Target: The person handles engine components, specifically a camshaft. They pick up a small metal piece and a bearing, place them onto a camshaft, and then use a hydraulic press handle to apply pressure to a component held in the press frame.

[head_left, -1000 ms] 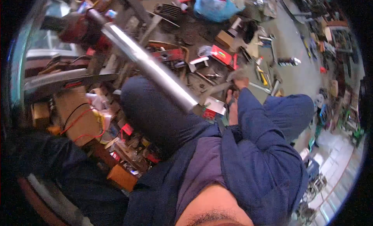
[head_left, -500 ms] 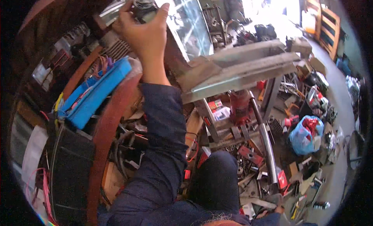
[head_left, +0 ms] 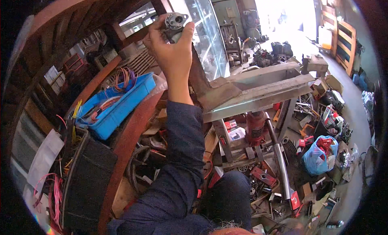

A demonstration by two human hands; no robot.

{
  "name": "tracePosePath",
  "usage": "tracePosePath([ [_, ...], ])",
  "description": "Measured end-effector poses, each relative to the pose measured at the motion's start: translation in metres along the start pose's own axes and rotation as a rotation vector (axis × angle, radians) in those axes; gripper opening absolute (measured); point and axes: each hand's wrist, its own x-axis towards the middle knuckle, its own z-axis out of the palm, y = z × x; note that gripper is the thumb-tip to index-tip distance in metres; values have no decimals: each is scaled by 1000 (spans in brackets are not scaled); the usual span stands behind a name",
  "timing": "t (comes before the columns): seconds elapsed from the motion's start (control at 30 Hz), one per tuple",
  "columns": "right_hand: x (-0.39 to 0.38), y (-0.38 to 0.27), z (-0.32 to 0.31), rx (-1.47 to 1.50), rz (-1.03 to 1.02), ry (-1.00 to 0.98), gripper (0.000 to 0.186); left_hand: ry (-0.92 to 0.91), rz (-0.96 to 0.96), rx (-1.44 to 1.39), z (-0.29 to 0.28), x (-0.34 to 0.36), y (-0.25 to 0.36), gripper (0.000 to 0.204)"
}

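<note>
Raised at the upper middle, my left hand (head_left: 171,47) is closed around a grey metal part (head_left: 176,21) with a round face, a central hole and smaller holes about it. The thumb lies on its right side, and the fingers wrap its left. Below and right of that hand stands a heavy steel frame (head_left: 258,93). Under its beam is a red jack (head_left: 256,132) with a long silver lever (head_left: 283,174) slanting down. Near the lower end of the lever, my right hand (head_left: 292,226) is a blur at the bottom edge; its fingers cannot be made out.
A blue tray (head_left: 106,131) of wires rests by a reddish-brown curved edge (head_left: 131,154) on the left. A glass-fronted cabinet (head_left: 206,37) stands behind. Tools, boxes and metal parts litter the floor around a blue plastic bag (head_left: 320,160). A wooden pallet (head_left: 344,45) leans far right.
My left hand, still gripping the metal part, appears farther right and lower, and the part's round face shows more fully. The whole view has shifted. My right hand has become blurred.
</note>
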Motion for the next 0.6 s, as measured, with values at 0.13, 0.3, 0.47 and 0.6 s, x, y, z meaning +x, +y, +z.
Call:
tracePosePath([
  [0.13, -49, 35, 49, -31, 79, -55, 43, 6, -53, 14, 0, -5, -6, 53],
  [0.3, -122, 89, 114, -52, 184, -100, 44, 10, -14, -133, 6, 9, 3, 51],
  [0.47, -198, 166, 159, -147, 330, -122, 45, 11, -43, -121, -6, 0, -25, 62],
  [0.6, -267, 231, 168, -209, 485, -37, 46, 62, 27, -20, -4, 6, -33, 63],
])
